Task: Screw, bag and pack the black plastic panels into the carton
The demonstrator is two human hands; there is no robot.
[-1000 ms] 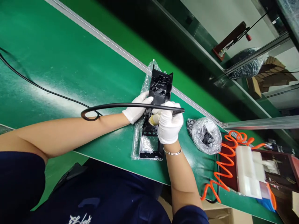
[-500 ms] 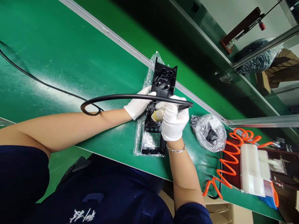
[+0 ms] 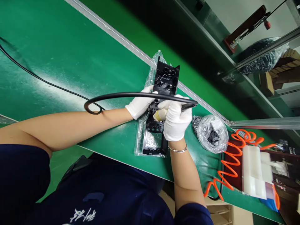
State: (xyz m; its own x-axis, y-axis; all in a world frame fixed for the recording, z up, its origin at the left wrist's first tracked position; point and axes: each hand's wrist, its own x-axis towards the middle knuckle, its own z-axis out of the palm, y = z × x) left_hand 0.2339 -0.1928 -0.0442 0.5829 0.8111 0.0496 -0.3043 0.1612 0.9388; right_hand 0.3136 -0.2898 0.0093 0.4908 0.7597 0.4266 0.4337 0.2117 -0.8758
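On the green bench [image 3: 70, 56], the black housing [image 3: 167, 78] lies flat on its clear bag [image 3: 140, 137].
Little has shifted in the last second, so work seems to go on at one spot. The right hand [image 3: 177, 122] stays fisted around the yellow-handled tool [image 3: 159, 115], whose tip is at the housing's middle. The left hand [image 3: 139, 106] clasps the housing's left edge.

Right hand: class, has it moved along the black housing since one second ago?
No. The right hand sits at the same spot on the black housing; only the camera shifted.
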